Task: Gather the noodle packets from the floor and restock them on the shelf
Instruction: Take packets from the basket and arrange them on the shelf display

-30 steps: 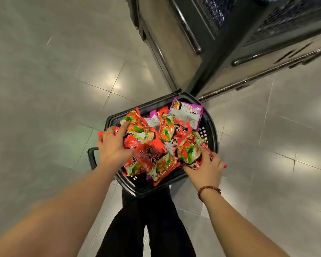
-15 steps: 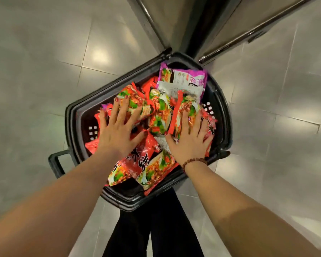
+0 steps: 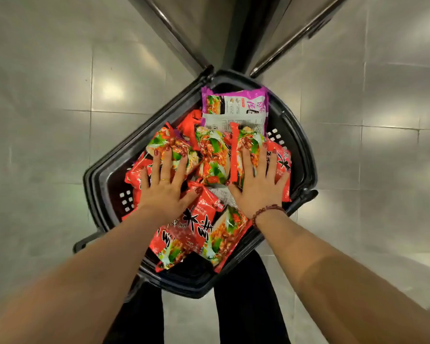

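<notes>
The left grip (image 3: 163,192) and right grip (image 3: 258,187) are pressed flat and spread on the noodle packets (image 3: 191,234) heaped in a black basket (image 3: 97,175) on the floor (image 3: 47,145). Gathering is judged done; shelving is not yet begun. Bold black characters are printed on the red wrappers but cannot be read; the far purple packet (image 3: 233,105) is covered in print too small to be read.

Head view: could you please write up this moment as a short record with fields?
container: black plastic shopping basket on grey tiled floor
contents: heaped red-and-orange noodle packets; one purple-and-white packet at the far end
left hand: flat, fingers spread, pressing on packets
right hand: flat, fingers spread, pressing on packets
stage: packets in basket, not yet shelved
</notes>
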`<state>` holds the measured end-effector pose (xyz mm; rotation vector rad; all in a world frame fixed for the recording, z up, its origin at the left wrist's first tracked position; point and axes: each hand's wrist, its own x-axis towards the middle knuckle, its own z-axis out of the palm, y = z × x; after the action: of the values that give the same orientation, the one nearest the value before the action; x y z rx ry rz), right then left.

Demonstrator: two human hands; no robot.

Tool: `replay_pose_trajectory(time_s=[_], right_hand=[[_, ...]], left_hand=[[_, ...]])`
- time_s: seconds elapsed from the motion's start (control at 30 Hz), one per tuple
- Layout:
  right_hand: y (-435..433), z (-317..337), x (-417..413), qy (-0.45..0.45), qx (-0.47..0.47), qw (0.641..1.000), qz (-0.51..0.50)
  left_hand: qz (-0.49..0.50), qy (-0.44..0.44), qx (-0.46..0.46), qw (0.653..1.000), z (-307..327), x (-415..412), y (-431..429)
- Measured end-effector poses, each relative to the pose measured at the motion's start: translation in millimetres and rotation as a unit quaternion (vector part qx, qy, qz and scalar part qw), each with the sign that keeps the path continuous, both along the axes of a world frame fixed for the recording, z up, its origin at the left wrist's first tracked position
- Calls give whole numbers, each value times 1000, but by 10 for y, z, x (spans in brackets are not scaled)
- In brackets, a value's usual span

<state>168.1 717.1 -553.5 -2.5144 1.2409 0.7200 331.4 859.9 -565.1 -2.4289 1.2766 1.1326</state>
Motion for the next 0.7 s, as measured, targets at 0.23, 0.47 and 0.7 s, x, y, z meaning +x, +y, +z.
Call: replay_pose_trajectory(time_s=[0.23, 0.47, 0.7], right_hand=[[490, 157, -53, -190, -6, 967, -171], [1069, 53, -223, -234, -128, 803, -533], [990, -320, -306, -259, -86, 631, -726]], left_hand=[[75, 44, -257, 962, 377, 522, 186], [95, 8, -264, 960, 104, 1437, 100], [94, 51, -216, 971, -200, 1447, -282]])
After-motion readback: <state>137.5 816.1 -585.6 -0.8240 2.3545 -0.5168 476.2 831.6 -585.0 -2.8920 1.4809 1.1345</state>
